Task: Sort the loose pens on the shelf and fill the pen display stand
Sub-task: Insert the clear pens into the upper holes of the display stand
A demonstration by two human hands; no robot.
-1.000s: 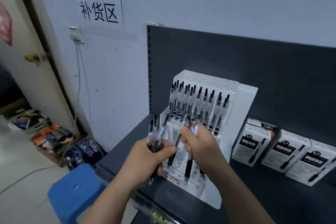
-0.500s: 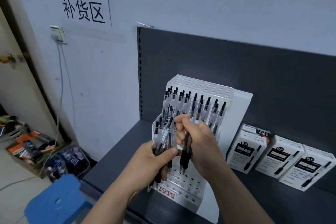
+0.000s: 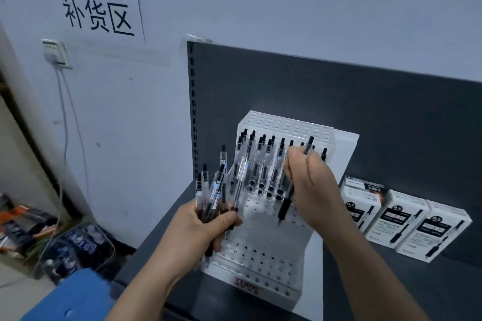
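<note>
Restocking: right hand (image 3: pixel 310 190) pinches a clear black-gripped pen (image 3: pixel 284 206), left hand (image 3: pixel 208 227) clutches spare pens (image 3: pixel 217 190); I'd lower it tip-first, straight into a free hole of the white perforated stand (image 3: pixel 263 219).

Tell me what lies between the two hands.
Head view: between the left hand and the right hand, only the display stand and its standing pens show.

The right hand (image 3: pixel 311 190) has pulled away from the bundle (image 3: pixel 214 190) in the left hand (image 3: pixel 206 229), carrying one pen (image 3: pixel 284 206) up to the upper row of the stand (image 3: pixel 260 258).
</note>
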